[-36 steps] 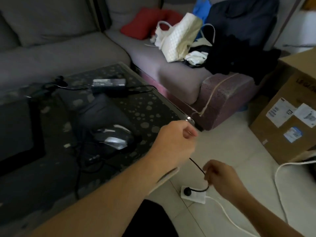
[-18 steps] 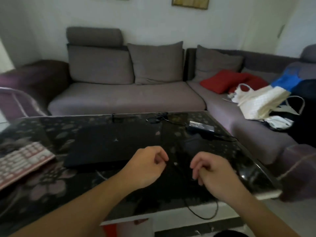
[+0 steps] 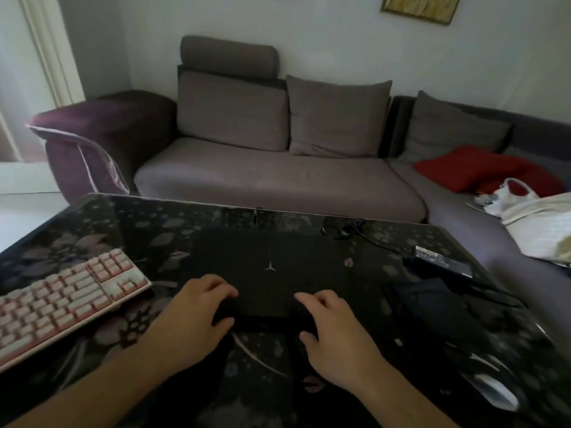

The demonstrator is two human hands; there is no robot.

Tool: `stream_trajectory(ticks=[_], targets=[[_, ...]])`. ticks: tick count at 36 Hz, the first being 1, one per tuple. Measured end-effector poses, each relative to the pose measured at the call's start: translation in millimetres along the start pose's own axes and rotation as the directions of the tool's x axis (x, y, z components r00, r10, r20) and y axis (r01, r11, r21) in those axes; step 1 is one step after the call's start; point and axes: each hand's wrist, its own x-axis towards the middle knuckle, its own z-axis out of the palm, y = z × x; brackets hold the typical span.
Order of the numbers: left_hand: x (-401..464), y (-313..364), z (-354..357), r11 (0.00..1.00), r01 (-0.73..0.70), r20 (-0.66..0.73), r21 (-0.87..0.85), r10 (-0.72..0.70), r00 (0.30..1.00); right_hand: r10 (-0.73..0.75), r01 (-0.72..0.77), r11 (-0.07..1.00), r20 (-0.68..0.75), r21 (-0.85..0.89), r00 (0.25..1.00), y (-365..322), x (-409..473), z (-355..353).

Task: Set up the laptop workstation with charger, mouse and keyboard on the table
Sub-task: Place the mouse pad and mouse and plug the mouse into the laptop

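A closed black laptop (image 3: 272,261) lies flat in the middle of the dark floral glass table (image 3: 102,217). My left hand (image 3: 197,316) and my right hand (image 3: 333,332) both hold its near edge, fingers on the lid and thumbs at the front. A pink and white keyboard (image 3: 68,295) lies at an angle to the left of the laptop. The black charger brick (image 3: 441,262) sits at the right, and its cable (image 3: 370,239) runs toward the laptop's back. A silver and black mouse (image 3: 494,393) rests near the table's front right corner.
A dark soft pouch or pad (image 3: 432,301) lies between the laptop and the charger brick. Behind the table stands a grey corner sofa (image 3: 278,177) with a red cushion (image 3: 469,168) and a white bag (image 3: 537,220) on its right part.
The view swung up from the floor socket to the table. Both hands let go of the cable, moved onto the laptop and now hold its front edge.
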Motion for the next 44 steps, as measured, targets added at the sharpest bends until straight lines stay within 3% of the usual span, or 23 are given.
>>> stream_trajectory(ticks=[4, 15, 19, 22, 27, 31, 35, 38, 41, 44], targets=[[15, -6, 5, 0.997, 0.022, 0.036, 0.071, -0.024, 0.999, 0.006, -0.016, 0.986, -0.059, -0.167, 0.998, -1, 18, 7], [28, -5, 12, 0.993, 0.047, 0.074, 0.104, -0.055, 0.996, -0.071, 0.031, 0.962, -0.139, -0.272, 0.988, 5, 33, 18], [26, -5, 18, 0.992, 0.069, 0.037, 0.108, -0.074, 0.997, -0.110, 0.066, 0.958, -0.146, -0.278, 0.983, 9, 31, 21], [25, -5, 19, 0.995, 0.066, 0.030, 0.075, -0.068, 0.997, -0.112, 0.094, 0.984, -0.119, -0.150, 0.987, 15, 27, 11], [19, 29, 20, 0.995, -0.080, 0.014, -0.066, 0.081, 0.997, 0.095, -0.096, 0.995, -0.189, 0.003, 0.977, 53, -2, -35], [15, 85, 24, 0.961, -0.171, 0.055, -0.217, 0.187, 0.981, 0.357, -0.359, 0.932, -0.275, 0.043, 0.893, 123, -37, -79], [13, 141, 40, 0.914, -0.162, 0.137, -0.372, 0.226, 0.964, 0.551, -0.557, 0.827, -0.079, -0.081, 0.831, 189, -71, -88], [14, 177, 60, 0.884, -0.130, 0.200, -0.450, 0.242, 0.949, 0.558, -0.558, 0.830, 0.029, -0.030, 0.829, 213, -81, -76], [14, 208, 77, 0.856, -0.076, 0.255, -0.512, 0.235, 0.938, 0.508, -0.509, 0.859, -0.028, -0.055, 0.861, 225, -81, -69], [17, 233, 92, 0.786, 0.024, 0.276, -0.617, 0.188, 0.942, 0.468, -0.466, 0.884, -0.082, 0.041, 0.880, 225, -85, -74]])
